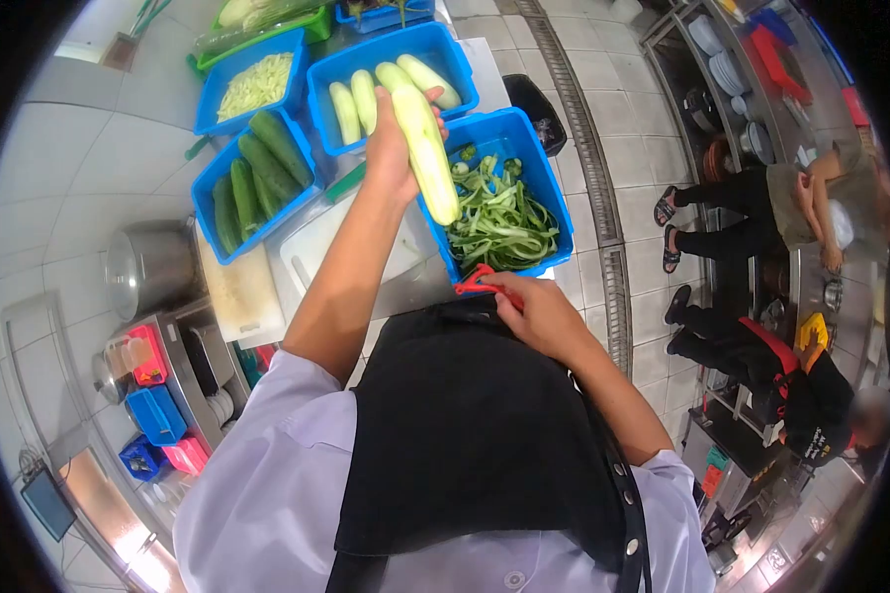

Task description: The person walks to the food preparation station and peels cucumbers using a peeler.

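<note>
My left hand [394,148] is wrapped round a pale, peeled cucumber [427,163], held slanting over the left edge of the blue bin of peelings [568,210]. Green strips of peel [499,217] and cut ends lie in that bin. At its near edge, my right hand [542,314] grips a red peeler [477,281], apart from the cucumber; its blade is hard to make out. Behind the left hand, a blue bin [460,61] contains several peeled cucumbers [344,114]. Unpeeled dark green cucumbers [267,158] fill another blue bin [235,247] to the left.
White cutting boards [311,242] lie on the counter beside my left forearm, with a green-handled knife [346,184] by them. Pale shredded vegetable [257,87] fills a bin at the back left. Across the drain channel [611,296], two people stand near steel shelves [732,109].
</note>
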Demonstrator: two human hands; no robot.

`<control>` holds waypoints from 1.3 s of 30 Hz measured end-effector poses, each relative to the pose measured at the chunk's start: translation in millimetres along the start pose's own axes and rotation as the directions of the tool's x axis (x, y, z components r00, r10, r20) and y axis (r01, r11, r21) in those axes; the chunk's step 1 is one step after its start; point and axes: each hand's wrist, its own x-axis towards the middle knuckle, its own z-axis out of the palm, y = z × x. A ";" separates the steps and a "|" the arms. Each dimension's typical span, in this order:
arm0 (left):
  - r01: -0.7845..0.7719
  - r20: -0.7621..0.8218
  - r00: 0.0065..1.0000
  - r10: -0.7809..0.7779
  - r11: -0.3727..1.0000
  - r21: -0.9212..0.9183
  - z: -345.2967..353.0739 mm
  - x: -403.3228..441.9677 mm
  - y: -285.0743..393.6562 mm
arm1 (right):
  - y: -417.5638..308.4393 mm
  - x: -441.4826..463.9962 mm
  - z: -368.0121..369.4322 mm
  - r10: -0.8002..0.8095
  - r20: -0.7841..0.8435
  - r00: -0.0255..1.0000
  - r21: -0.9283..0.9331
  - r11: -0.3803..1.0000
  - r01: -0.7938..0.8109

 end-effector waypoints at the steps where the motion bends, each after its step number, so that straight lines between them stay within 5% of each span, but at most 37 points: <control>1: -0.001 -0.005 1.000 0.001 1.000 -0.001 0.4 0.4 -0.6 | -3.4 0.2 -5.0 0.000 0.005 1.000 0.001 1.000 0.000; 3: 0.049 -0.001 0.999 -0.049 0.998 0.027 2.3 1.2 -4.6 | -28.4 8.3 -26.7 0.068 -0.080 0.994 0.089 0.994 -0.060; 7: 0.119 0.099 0.986 -0.132 0.984 0.134 12.6 -14.8 -25.3 | -44.0 42.0 -39.4 -0.125 -0.411 0.903 0.066 0.984 0.167; 9: 0.133 0.020 0.990 -0.137 0.981 0.139 31.7 -31.3 -32.5 | -53.5 60.4 -42.4 -0.131 -0.432 0.892 0.019 0.988 0.154; 17: 0.070 0.070 0.995 -0.078 0.991 0.114 -5.1 -16.5 -24.9 | -30.7 38.4 -11.8 -0.215 -0.352 0.911 -0.081 0.977 0.199; 22: 0.074 -0.132 0.984 -0.119 0.949 -0.307 -38.4 2.9 -20.9 | 3.5 3.6 -7.9 -0.061 -0.061 0.996 -0.144 0.988 0.052; 24: 0.038 -0.275 0.947 -0.166 0.907 -0.419 -45.9 4.2 -19.3 | 10.5 -1.9 -14.1 -0.049 -0.066 0.997 -0.144 0.989 0.039; 29: 0.196 -0.182 0.935 -0.306 0.869 -0.454 -55.3 -8.8 -16.4 | 5.2 7.9 -19.7 0.082 -0.231 0.969 0.047 0.996 -0.073; 33: 0.220 -0.116 0.962 -0.248 0.951 -0.216 -42.7 -23.5 -16.3 | 37.5 12.2 -6.8 -0.004 -0.305 0.952 -0.072 0.997 -0.019; 35: 0.170 -0.156 0.977 -0.143 0.969 0.177 -30.8 -35.0 -4.8 | 35.4 9.0 -6.0 0.056 -0.281 0.958 0.059 0.997 -0.041; 37: 0.178 -0.134 0.979 -0.154 0.966 0.186 -32.4 -18.4 6.1 | 43.4 6.8 -0.9 0.103 -0.265 0.959 0.088 0.993 -0.083; 39: 0.069 -0.182 0.982 0.048 0.808 0.585 -22.5 13.6 19.7 | 52.1 3.6 6.4 0.111 -0.259 0.959 0.046 0.994 -0.103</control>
